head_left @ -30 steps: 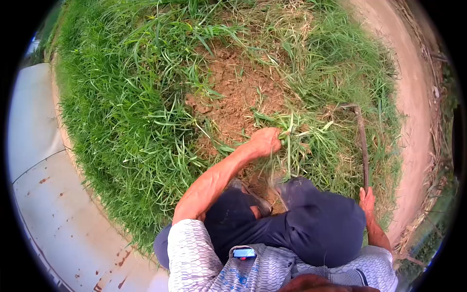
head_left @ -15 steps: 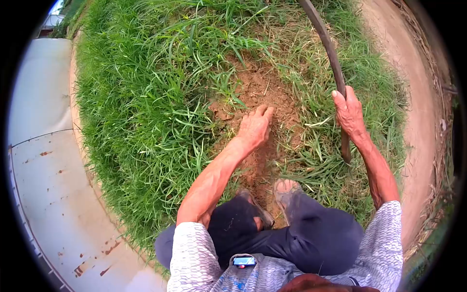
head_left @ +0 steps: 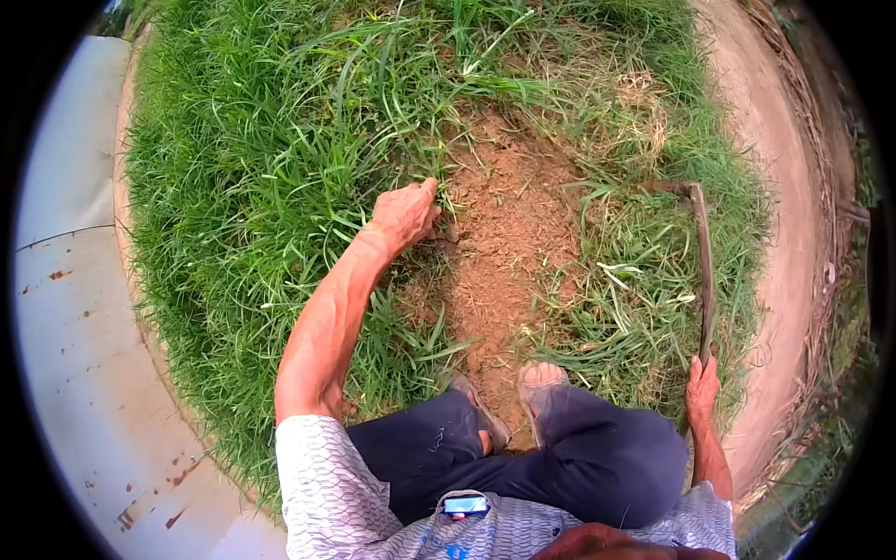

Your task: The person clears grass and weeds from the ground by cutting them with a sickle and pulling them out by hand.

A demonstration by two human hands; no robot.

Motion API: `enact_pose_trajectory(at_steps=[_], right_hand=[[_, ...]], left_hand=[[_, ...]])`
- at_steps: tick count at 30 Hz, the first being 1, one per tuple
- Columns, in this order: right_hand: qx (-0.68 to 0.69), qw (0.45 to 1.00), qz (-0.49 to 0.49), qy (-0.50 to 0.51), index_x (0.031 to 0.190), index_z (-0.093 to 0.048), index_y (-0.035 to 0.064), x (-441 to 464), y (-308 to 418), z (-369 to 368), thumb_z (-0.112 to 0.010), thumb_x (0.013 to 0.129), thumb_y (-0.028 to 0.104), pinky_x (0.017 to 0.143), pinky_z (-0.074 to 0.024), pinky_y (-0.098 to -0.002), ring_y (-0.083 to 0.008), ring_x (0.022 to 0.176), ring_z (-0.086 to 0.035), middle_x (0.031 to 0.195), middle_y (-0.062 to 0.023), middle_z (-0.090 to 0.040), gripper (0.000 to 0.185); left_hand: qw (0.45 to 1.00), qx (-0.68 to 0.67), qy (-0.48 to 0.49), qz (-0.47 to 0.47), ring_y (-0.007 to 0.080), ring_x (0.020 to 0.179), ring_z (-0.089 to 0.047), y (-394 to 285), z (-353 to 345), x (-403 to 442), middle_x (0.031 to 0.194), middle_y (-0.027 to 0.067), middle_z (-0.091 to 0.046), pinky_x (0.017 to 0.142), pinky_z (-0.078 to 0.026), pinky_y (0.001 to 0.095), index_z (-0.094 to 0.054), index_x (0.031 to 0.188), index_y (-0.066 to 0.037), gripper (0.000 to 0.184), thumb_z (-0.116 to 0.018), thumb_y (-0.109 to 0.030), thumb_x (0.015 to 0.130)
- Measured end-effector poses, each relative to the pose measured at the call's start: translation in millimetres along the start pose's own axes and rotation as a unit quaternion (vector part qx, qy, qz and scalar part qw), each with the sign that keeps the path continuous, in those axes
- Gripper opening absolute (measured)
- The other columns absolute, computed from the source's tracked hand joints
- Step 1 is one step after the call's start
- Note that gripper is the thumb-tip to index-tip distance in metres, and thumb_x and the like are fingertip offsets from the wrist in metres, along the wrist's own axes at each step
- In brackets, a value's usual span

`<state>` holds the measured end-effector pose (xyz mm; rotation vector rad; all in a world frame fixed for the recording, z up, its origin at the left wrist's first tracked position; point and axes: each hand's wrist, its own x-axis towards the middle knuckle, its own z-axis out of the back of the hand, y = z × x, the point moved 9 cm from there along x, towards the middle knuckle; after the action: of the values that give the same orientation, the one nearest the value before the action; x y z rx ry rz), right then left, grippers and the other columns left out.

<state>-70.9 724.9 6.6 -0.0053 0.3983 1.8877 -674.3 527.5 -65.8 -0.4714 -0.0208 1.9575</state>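
My left hand (head_left: 406, 215) is closed at the edge of the bare soil (head_left: 518, 233), its fingers gripping grass (head_left: 446, 198) still among the clump. Its fingertips are partly hidden. At the lower right, my right hand (head_left: 702, 381) is wrapped around the wooden handle (head_left: 705, 280) of a hoe. The hoe's head (head_left: 667, 187) points left and lies partly hidden in the grass at the far end of the handle.
Tall green grass (head_left: 233, 187) grows densely on the left. Pulled grass (head_left: 625, 308) lies on the right of the soil. My feet (head_left: 541, 375) are at the near end of the soil. A dirt path (head_left: 775, 187) runs along the right, and a pale rusted sheet (head_left: 75, 327) along the left.
My left hand has moved left from the soil to the grass edge and closed there. My right hand has lowered toward me, swinging the hoe so its head now rests in the grass.
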Motion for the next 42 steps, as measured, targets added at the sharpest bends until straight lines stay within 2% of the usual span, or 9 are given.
enact_pose_trajectory(at_steps=[6,12,14,16,21,30,34,36,42], right_hand=[[0.091,0.992,-0.024,0.082,0.094,-0.049,0.0029,-0.6,86.5,-29.3,-0.060,0.093,0.031,0.055,-0.0428,-0.0441,-0.0344,0.056,-0.054,0.066,-0.0194,-0.055,0.031],[0.140,0.980,-0.001,0.140,0.095,-0.050,0.0024,5.6,206.0,-35.2,-0.065,0.089,0.034,0.056,-0.0450,-0.0444,-0.0357,0.060,-0.060,0.066,-0.0190,-0.058,0.035],[0.174,0.969,-0.021,0.175,0.097,-0.050,0.0024,-6.1,232.4,-31.0,-0.065,0.088,0.035,0.060,-0.0462,-0.0454,-0.0348,0.065,-0.062,0.069,-0.0190,-0.060,0.037],[0.177,0.956,-0.069,0.225,0.102,-0.052,0.0031,-18.2,242.1,-31.3,-0.065,0.087,0.038,0.066,-0.0476,-0.0460,-0.0337,0.069,-0.064,0.072,-0.0185,-0.062,0.041],[0.108,0.952,-0.076,0.278,0.101,-0.056,0.0049,-28.5,270.3,20.5,-0.066,0.083,0.045,0.072,-0.0466,-0.0422,-0.0301,0.082,-0.064,0.085,-0.0185,-0.064,0.045],[0.220,0.962,-0.033,0.160,0.093,-0.058,0.0037,-2.3,298.9,61.6,-0.066,0.082,0.040,0.067,-0.0451,-0.0412,-0.0285,0.075,-0.062,0.082,-0.0168,-0.062,0.039],[0.267,0.949,-0.013,0.165,0.094,-0.056,0.0012,28.4,321.7,39.3,-0.065,0.082,0.038,0.066,-0.0458,-0.0412,-0.0285,0.074,-0.062,0.081,-0.0171,-0.062,0.040],[0.219,0.966,0.064,0.122,0.095,-0.055,0.0001,42.0,337.1,42.0,-0.065,0.082,0.036,0.066,-0.0470,-0.0423,-0.0301,0.072,-0.062,0.078,-0.0187,-0.061,0.039],[0.225,0.964,0.054,0.134,0.099,-0.049,-0.0023,115.0,340.6,-25.5,-0.061,0.082,0.030,0.064,-0.0486,-0.0468,-0.0380,0.069,-0.062,0.074,-0.0242,-0.058,0.038]], left_hand=[[0.991,0.068,0.090,-0.076,0.0326,0.069,-0.069,-9.2,-2.4,33.5,0.070,0.0161,-0.068,0.060,-0.055,0.0423,-0.065,0.064,-0.006,0.023,-0.067,-0.026,0.076],[0.991,0.029,0.112,-0.060,0.0299,0.071,-0.069,13.2,10.6,-12.4,0.072,0.0112,-0.068,0.061,-0.054,0.0409,-0.068,0.075,-0.012,0.028,-0.060,-0.037,0.086],[0.988,-0.001,0.014,-0.156,0.0307,0.077,-0.067,24.1,-20.4,-22.7,0.078,0.0109,-0.067,0.065,-0.053,0.0417,-0.067,0.086,-0.014,0.023,-0.056,-0.034,0.089],[0.984,0.036,0.115,-0.128,0.0290,0.085,-0.065,30.0,-52.5,-24.3,0.091,0.0068,-0.064,0.074,-0.053,0.0421,-0.069,0.103,-0.024,0.027,-0.048,-0.022,0.087],[0.972,0.029,0.072,-0.220,0.0276,0.084,-0.063,26.6,-42.0,-22.4,0.089,0.0070,-0.063,0.072,-0.052,0.0419,-0.070,0.095,-0.022,0.021,-0.051,-0.024,0.086],[0.957,-0.237,0.164,-0.015,0.0146,0.061,-0.055,70.4,-14.6,-89.2,0.069,0.0034,-0.055,0.054,-0.043,0.0323,-0.061,0.082,-0.010,0.017,-0.058,-0.025,0.090],[0.801,-0.547,0.168,0.178,0.0081,0.057,-0.046,72.8,12.6,-122.1,0.062,-0.0005,-0.048,0.049,-0.035,0.0272,-0.054,0.076,-0.007,0.026,-0.063,-0.027,0.090],[0.834,-0.505,0.173,0.139,0.0103,0.063,-0.049,74.8,2.6,-121.1,0.072,0.0016,-0.056,0.056,-0.039,0.0280,-0.059,0.085,-0.004,0.023,-0.062,-0.026,0.090],[0.744,-0.608,0.183,0.209,0.0099,0.075,-0.051,53.7,-2.9,-157.7,0.082,-0.0002,-0.060,0.069,-0.041,0.0269,-0.064,0.093,-0.002,0.024,-0.061,-0.026,0.091]])
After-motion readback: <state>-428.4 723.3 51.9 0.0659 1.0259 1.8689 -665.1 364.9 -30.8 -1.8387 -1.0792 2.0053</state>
